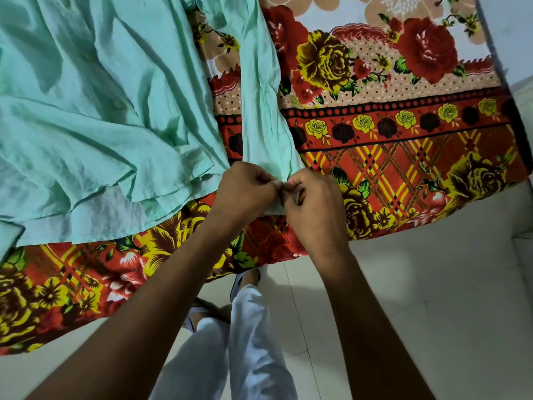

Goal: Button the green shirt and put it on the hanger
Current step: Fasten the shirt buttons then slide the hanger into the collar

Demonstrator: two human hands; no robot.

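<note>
The pale green shirt (95,111) lies spread and creased on a bed, filling the upper left of the head view. One sleeve (262,90) runs down from the top toward the bed's front edge. My left hand (245,189) and my right hand (314,203) meet at the cuff of that sleeve, both pinching the fabric with fingertips touching. The cuff itself is mostly hidden under my fingers. A few buttons show along the shirt front (118,104). No hanger is in view.
A floral bedsheet (389,116) in red, yellow and brown covers the bed and hangs over its front edge. Pale floor tiles (432,298) lie below on the right. My legs in light trousers (245,342) stand close to the bed.
</note>
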